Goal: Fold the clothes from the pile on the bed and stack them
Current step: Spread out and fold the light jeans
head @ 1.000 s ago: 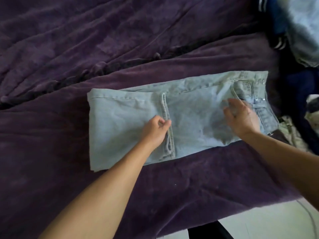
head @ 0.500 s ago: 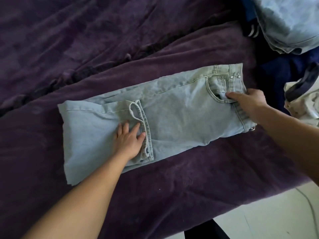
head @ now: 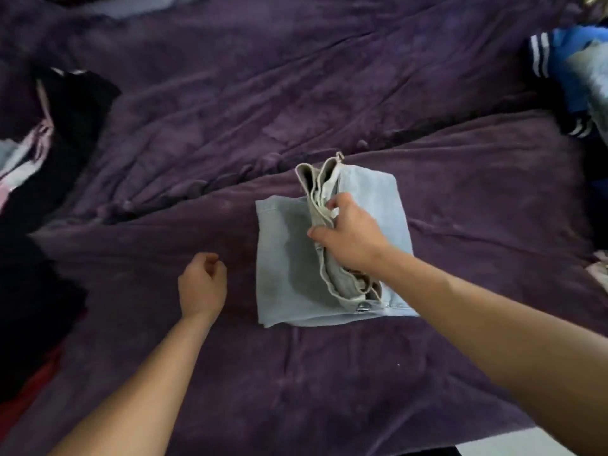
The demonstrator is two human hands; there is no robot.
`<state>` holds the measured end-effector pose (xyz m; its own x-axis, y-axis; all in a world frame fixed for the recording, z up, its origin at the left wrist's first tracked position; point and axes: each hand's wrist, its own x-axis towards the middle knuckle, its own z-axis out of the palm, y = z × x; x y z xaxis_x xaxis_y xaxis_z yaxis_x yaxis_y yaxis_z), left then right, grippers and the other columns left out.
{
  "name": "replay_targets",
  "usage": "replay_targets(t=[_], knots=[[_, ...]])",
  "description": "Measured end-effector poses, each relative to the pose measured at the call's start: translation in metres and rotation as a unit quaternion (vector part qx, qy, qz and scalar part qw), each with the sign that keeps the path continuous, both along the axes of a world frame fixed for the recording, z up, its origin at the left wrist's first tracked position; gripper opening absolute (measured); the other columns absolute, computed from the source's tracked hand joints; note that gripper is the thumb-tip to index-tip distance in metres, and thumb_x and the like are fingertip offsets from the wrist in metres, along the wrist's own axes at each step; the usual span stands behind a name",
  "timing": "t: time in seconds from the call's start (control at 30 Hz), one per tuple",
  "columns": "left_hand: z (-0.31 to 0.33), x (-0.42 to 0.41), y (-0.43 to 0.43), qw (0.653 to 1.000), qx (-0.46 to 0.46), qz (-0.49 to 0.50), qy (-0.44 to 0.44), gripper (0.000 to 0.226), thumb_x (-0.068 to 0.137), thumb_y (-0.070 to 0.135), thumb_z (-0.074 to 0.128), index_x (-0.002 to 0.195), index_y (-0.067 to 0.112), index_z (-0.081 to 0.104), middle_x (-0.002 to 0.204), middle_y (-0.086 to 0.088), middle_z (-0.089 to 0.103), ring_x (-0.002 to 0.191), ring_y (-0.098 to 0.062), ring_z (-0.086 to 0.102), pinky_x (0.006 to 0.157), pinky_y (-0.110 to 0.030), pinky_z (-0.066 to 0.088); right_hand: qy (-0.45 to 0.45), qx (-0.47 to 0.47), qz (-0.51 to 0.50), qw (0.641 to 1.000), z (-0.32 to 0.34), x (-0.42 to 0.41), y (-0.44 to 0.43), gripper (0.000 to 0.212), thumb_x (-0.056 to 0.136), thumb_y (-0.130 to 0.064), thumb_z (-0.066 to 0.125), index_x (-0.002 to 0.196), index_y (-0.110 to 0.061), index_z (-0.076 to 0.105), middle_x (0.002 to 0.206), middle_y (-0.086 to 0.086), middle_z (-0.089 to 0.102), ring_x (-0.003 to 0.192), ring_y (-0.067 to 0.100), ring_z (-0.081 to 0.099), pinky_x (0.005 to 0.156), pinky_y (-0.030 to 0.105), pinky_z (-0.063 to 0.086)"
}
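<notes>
Head view, the only one.

Jeans [head: 283,258] sit mid-bed on the purple blanket [head: 296,93], folded down to a short block. Your right hand [head: 352,238] grips the bunched waistband [head: 317,199], fingers curled round its layered edge and thumb on the near side. The waistband stands up off the lower layer instead of lying flat, so you are probably carrying it across for the last fold. Gripping there makes sense: it is the stiffest, thickest part, and it drags the rest of the cloth along. The button [head: 363,306] shows at the near corner, so the fly end points toward you.

Your left hand [head: 202,284] is just beside the jeans' left edge, not touching them, fingers loosely curled and holding nothing. I can't tell whether it rests on the blanket or hovers. My guess is that it waits there to pin or smooth the fold once the waistband lands.

The unfolded pile [head: 572,70] is at far right, well apart from the jeans: blue cloth with white stripes and something pale. Dark clothes [head: 65,126] lie at far left with a pink-white bit showing. That is likely the stack, and the jeans' next stop.

The risk is the thick waistband springing the fold open, so press it down before you lift.
</notes>
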<state>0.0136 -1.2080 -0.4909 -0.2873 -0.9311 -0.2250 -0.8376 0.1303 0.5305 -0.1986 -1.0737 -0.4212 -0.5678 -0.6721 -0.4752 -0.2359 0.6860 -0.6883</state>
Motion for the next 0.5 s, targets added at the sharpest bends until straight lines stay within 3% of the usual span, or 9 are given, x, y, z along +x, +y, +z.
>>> replay_targets(t=[0.17, 0.27, 0.4, 0.5], knots=[[-0.011, 0.057, -0.033, 0.999, 0.003, 0.051, 0.003, 0.021, 0.090, 0.011, 0.057, 0.108, 0.004, 0.065, 0.098, -0.015, 0.069, 0.095, -0.032, 0.064, 0.085, -0.035, 0.045, -0.013, 0.029, 0.063, 0.997, -0.050, 0.095, -0.047, 0.046, 0.091, -0.028, 0.059, 0.129, -0.014, 0.039, 0.103, 0.009, 0.061, 0.105, 0.033, 0.058, 0.078, 0.032, 0.038], [-0.021, 0.055, -0.040, 0.998, -0.003, 0.068, 0.007, 0.024, 0.091, 0.013, 0.056, 0.113, 0.005, 0.063, 0.099, -0.015, 0.068, 0.095, -0.033, 0.062, 0.085, -0.034, 0.043, -0.068, 0.054, 0.118, 0.989, -0.079, 0.121, -0.047, 0.059, 0.091, -0.026, 0.060, 0.143, -0.018, 0.033, 0.127, 0.011, 0.056, 0.121, 0.030, 0.052, 0.098, 0.035, 0.041], [-0.036, 0.020, -0.029, 0.998, -0.019, -0.011, 0.064, 0.029, 0.092, 0.017, 0.056, 0.118, 0.004, 0.058, 0.110, -0.018, 0.061, 0.101, -0.035, 0.059, 0.088, -0.038, 0.043, 0.089, -0.008, 0.093, 0.992, -0.095, 0.092, -0.024, 0.039, 0.090, -0.012, 0.053, 0.129, -0.013, 0.056, 0.122, 0.013, 0.059, 0.110, 0.034, 0.057, 0.091, 0.037, 0.046], [-0.041, -0.016, -0.017, 0.996, 0.005, -0.057, 0.068, 0.043, 0.090, 0.028, 0.059, 0.127, 0.007, 0.051, 0.124, -0.018, 0.053, 0.116, -0.034, 0.049, 0.095, -0.040, 0.039, 0.237, 0.008, 0.055, 0.970, -0.102, 0.037, 0.001, 0.040, 0.088, -0.015, 0.057, 0.128, -0.011, 0.057, 0.129, 0.013, 0.055, 0.117, 0.035, 0.050, 0.095, 0.040, 0.041]])
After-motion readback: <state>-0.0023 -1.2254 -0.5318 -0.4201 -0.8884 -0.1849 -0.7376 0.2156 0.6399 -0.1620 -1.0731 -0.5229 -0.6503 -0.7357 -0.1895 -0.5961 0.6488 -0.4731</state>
